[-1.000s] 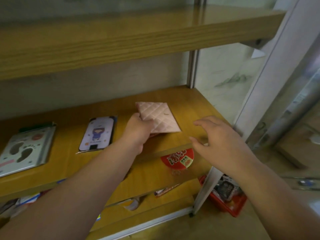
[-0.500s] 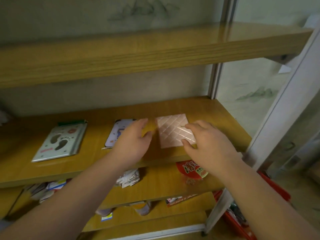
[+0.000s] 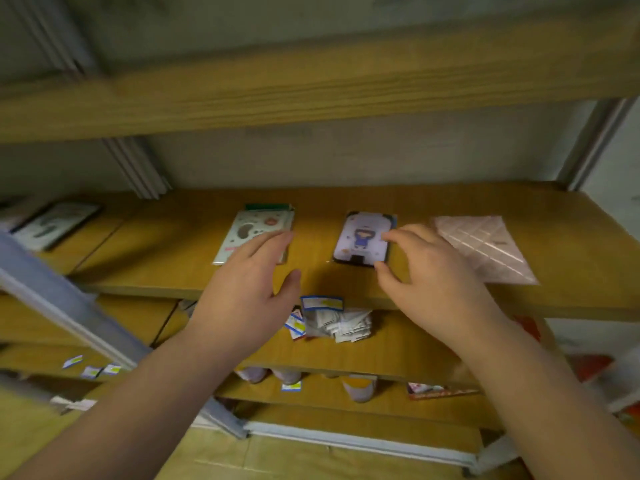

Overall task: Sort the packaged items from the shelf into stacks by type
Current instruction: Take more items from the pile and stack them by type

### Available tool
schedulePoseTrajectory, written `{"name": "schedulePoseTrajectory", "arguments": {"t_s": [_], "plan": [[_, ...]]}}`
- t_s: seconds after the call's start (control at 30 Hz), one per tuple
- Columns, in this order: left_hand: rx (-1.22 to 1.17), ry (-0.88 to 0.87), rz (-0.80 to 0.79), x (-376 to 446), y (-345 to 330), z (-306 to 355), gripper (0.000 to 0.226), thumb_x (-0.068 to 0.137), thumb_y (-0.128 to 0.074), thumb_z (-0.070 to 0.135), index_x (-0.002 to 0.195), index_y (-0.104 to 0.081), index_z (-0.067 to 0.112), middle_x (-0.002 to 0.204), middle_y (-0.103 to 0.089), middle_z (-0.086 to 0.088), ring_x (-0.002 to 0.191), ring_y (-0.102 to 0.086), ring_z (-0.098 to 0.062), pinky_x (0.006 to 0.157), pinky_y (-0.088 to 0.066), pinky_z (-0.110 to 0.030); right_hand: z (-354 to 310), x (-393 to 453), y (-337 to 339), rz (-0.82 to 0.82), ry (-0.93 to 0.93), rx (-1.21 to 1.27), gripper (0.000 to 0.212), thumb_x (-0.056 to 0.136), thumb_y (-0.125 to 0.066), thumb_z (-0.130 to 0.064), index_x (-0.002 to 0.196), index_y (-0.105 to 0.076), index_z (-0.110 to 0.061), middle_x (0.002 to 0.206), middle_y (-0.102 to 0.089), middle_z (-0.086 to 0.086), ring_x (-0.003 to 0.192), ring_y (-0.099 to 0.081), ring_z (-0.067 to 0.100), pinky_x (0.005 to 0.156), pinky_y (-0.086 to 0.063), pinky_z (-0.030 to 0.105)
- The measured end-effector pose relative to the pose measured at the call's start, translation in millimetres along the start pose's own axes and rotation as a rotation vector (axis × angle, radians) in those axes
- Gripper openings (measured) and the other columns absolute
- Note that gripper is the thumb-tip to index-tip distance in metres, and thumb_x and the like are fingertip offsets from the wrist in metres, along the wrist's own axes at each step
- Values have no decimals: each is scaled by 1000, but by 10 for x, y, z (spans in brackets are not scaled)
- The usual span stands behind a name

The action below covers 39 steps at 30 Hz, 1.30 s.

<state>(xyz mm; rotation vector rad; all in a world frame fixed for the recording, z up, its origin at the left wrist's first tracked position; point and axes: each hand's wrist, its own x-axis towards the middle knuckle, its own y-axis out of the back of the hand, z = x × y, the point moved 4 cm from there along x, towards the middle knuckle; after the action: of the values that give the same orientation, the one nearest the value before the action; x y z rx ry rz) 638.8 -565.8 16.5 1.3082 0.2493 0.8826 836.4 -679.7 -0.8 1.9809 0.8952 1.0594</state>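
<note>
Both hands hover empty with fingers spread over the middle shelf [image 3: 346,202]; the right hand [image 3: 440,282] is nearest the purple cartoon packet [image 3: 363,239], which lies flat just ahead of its fingertips, long axis running front to back. The left hand [image 3: 249,289] overlaps the footprint packet [image 3: 254,230]; the pink quilted packet [image 3: 485,247] lies further right. Whether any finger touches is unclear through the blur.

Two bare forearms rise from the lower corners of the frame, no sleeves, watch or rings apparent through the blur. The left hand [image 3: 247,299] and right hand [image 3: 440,282] are ungloved, nails short.
</note>
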Motion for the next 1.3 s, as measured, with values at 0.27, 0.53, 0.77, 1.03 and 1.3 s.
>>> {"name": "schedulePoseTrajectory", "arguments": {"t_s": [0.27, 0.53, 0.77, 1.03, 1.3], "plan": [[-70, 77, 75, -496, 531, -1083, 60, 92, -52, 46, 147, -46, 23, 149, -49, 6, 137, -42, -13, 107, -34, -26, -1144, -7, -449, -44, 47, -44, 46, 94, -60, -37, 136, -57, -19, 131, -60, 0, 117, -55, 19, 91, -46, 31], [-65, 150, 179, -1245, 1336, -2513, 56, 93, -59, 39, 145, -49, 22, 146, -52, 6, 130, -46, -11, 100, -30, -17, -2783, 6, -1163, -64, 112, -27, 47, 92, -58, -41, 134, -58, -20, 130, -60, -2, 119, -55, 18, 100, -47, 36], [-35, 266, 184, -1746, 1841, -3750, 59, 91, -49, 46, 145, -48, 23, 145, -53, 8, 129, -52, -15, 100, -42, -31, -4004, -11, -1850, -126, 184, 14, 47, 93, -58, -43, 136, -55, -25, 130, -57, -9, 116, -53, 12, 92, -47, 32], [-40, 426, 232, -2025, 2081, -4725, 54, 94, -56, 40, 144, -49, 23, 145, -53, 8, 118, -58, -18, 91, -38, -25, -5069, 174, -2540, -267, 348, 95, 46, 95, -56, -43, 137, -53, -27, 131, -54, -13, 122, -49, 8, 98, -44, 28], [8, 464, 275, -1701, 2205, -5463, 56, 91, -53, 43, 143, -52, 22, 142, -56, 5, 130, -48, -12, 97, -34, -24, -5763, 814, -3153, -275, 439, 127, 50, 94, -55, -47, 139, -53, -27, 134, -54, -11, 122, -48, 10, 98, -41, 28]]}}
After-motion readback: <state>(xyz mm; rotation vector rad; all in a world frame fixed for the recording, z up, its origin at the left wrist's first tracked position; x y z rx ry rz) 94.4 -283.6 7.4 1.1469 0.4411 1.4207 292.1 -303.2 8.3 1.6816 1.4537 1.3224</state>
